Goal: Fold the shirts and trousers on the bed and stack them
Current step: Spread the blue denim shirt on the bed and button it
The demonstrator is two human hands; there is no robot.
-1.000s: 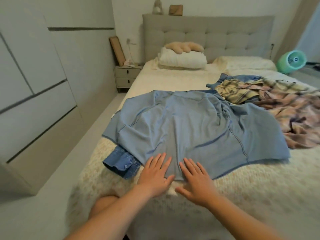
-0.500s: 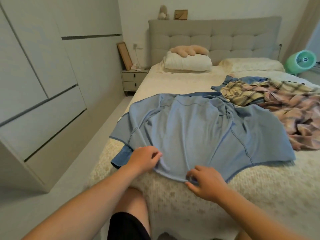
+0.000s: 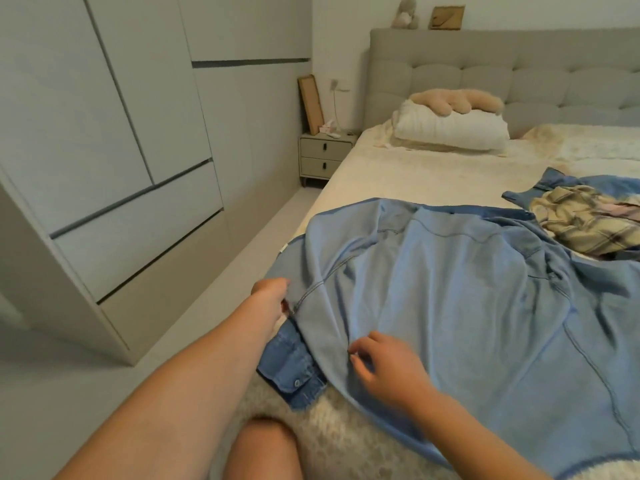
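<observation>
across the bed point(image 3: 433, 183) lies the blue shirt point(image 3: 450, 306), its left edge pinched by the outstretched left hand point(image 3: 272, 294) while the right hand point(image 3: 388, 367) hovers on it, fingers loosely curled, holding nothing

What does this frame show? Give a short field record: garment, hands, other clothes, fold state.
garment: blue shirt spread back-up on the bed
left hand: grips the shirt's left edge
right hand: fingers curled on the hem, grip unclear
cuff: darker denim, sticking out below the left edge
other clothes: plaid shirt, unfolded, far right
fold state: not yet folded
</observation>
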